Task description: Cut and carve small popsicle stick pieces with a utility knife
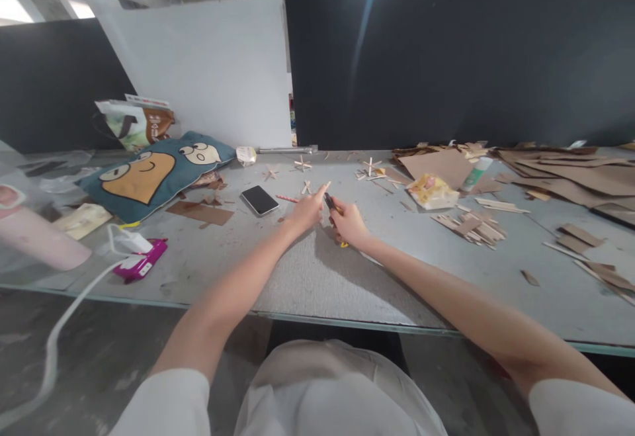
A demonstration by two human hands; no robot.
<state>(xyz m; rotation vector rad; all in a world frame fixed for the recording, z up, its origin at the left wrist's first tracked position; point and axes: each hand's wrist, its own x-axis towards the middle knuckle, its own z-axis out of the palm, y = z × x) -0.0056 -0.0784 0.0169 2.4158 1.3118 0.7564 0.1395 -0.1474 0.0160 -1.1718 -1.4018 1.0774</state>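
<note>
Over the middle of the table, my left hand (309, 208) pinches a thin wooden stick (325, 186), whose pale tip shows above the fingers. Just beside it, my right hand (350, 224) is closed around a utility knife (329, 201) with a dark front end and some yellow on it. The knife's front end points toward the stick; whether the two touch, I cannot tell. A red-and-white striped stick (286, 198) lies left of my left hand. Behind the hands are small star shapes of crossed sticks, one of them a wooden star (302, 164).
Left are a phone (259, 200), a blue cushion (153, 174), a magenta power strip (141, 262) and a pink bottle (42, 234). Right are a yellow-and-white package (432, 191), a glue stick (477, 173), piled wooden sticks (473, 227) and cardboard sheets (570, 174). Dark panels (446, 59) stand behind.
</note>
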